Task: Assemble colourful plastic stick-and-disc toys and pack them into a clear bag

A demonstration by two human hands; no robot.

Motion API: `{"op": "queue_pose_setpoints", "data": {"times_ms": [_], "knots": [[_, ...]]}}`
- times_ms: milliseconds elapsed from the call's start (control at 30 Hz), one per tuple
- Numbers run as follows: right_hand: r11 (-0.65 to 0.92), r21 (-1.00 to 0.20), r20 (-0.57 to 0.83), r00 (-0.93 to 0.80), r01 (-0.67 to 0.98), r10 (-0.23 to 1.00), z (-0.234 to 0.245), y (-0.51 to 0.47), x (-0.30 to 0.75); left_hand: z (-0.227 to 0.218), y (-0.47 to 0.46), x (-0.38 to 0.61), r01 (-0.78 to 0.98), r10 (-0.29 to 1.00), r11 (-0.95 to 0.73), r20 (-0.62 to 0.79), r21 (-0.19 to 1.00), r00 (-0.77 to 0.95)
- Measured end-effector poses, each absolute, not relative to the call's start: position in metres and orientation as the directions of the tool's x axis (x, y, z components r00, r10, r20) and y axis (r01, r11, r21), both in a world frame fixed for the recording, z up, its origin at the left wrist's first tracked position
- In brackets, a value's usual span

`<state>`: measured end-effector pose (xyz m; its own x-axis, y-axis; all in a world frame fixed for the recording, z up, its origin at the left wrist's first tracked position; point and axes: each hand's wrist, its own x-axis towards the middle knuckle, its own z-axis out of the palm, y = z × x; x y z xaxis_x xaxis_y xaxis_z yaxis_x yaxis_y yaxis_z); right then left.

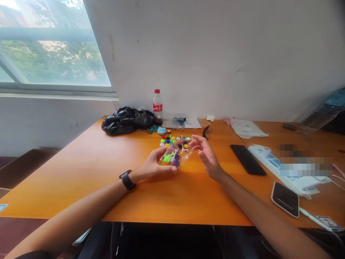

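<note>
My left hand (pixel 151 167) is closed around a clear plastic bag (pixel 183 155) low over the table. Inside the bag are small plastic pieces, among them a bright green one (pixel 168 157) and a dark blue one (pixel 176 162). To the right of the bag, my right hand (pixel 208 160) has its fingers spread and curved toward it. Whether its fingertips touch the film or a small piece behind it, I cannot tell. Just beyond the bag lie several loose coloured pieces (pixel 162 141) in green, yellow, red, white and black, partly hidden by bag and fingers.
Behind the pieces stand a cola bottle (pixel 157 108) and a black plastic bag (pixel 126 121). Glasses (pixel 207 131) lie past my right hand. To the right are a black phone (pixel 248 159), a white power strip (pixel 280 171) and a white device (pixel 285 199) on a cable.
</note>
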<state>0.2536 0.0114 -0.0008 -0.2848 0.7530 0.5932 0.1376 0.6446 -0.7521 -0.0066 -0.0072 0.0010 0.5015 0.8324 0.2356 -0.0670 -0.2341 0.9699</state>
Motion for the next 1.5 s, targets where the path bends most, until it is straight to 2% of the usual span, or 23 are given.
{"op": "queue_pose_setpoints", "data": {"times_ms": [100, 167, 267, 467, 600, 733, 933, 1167, 1367, 1433, 1500], "knots": [[0.607, -0.781, 0.495, -0.448, 0.147, 0.745, -0.001, 0.009, 0.252, -0.006, -0.004, -0.005, -0.044, 0.792, -0.182, 0.173, 0.982, 0.586], [0.573, -0.796, 0.419, -0.503, 0.197, 0.756, -0.003, 0.006, 0.248, -0.010, -0.004, -0.002, -0.089, 0.816, -0.162, 0.184, 0.983, 0.548], [0.533, -0.805, 0.336, -0.538, 0.262, 0.773, -0.006, 0.003, 0.242, -0.010, -0.005, 0.000, -0.189, 0.859, -0.147, 0.220, 0.971, 0.463], [0.463, -0.834, 0.255, -0.535, 0.300, 0.805, -0.009, 0.003, 0.241, -0.007, -0.005, 0.000, -0.166, 0.858, -0.087, 0.158, 0.982, 0.489], [0.494, -0.805, 0.270, -0.539, 0.328, 0.798, -0.005, 0.001, 0.238, -0.004, -0.006, 0.000, -0.159, 0.878, -0.114, 0.174, 0.981, 0.446], [0.557, -0.775, 0.399, -0.453, 0.299, 0.797, -0.005, 0.001, 0.235, 0.002, -0.009, 0.000, -0.165, 0.899, -0.150, 0.204, 0.975, 0.387], [0.521, -0.785, 0.282, -0.556, 0.335, 0.782, -0.009, 0.003, 0.240, 0.001, -0.010, 0.000, -0.204, 0.910, -0.071, 0.147, 0.976, 0.389], [0.600, -0.744, 0.419, -0.493, 0.295, 0.762, -0.003, -0.001, 0.242, 0.001, -0.010, -0.001, -0.078, 0.908, -0.168, 0.185, 0.983, 0.376], [0.685, -0.674, 0.555, -0.422, 0.277, 0.717, -0.006, -0.002, 0.245, -0.006, -0.010, 0.001, -0.068, 0.884, -0.132, 0.148, 0.989, 0.443], [0.662, -0.677, 0.510, -0.444, 0.322, 0.737, -0.001, -0.004, 0.246, -0.007, -0.010, 0.001, -0.055, 0.888, -0.148, 0.157, 0.987, 0.433], [0.598, -0.721, 0.403, -0.490, 0.350, 0.773, 0.007, -0.007, 0.247, -0.007, -0.010, 0.001, -0.033, 0.895, -0.171, 0.169, 0.985, 0.412]]}}
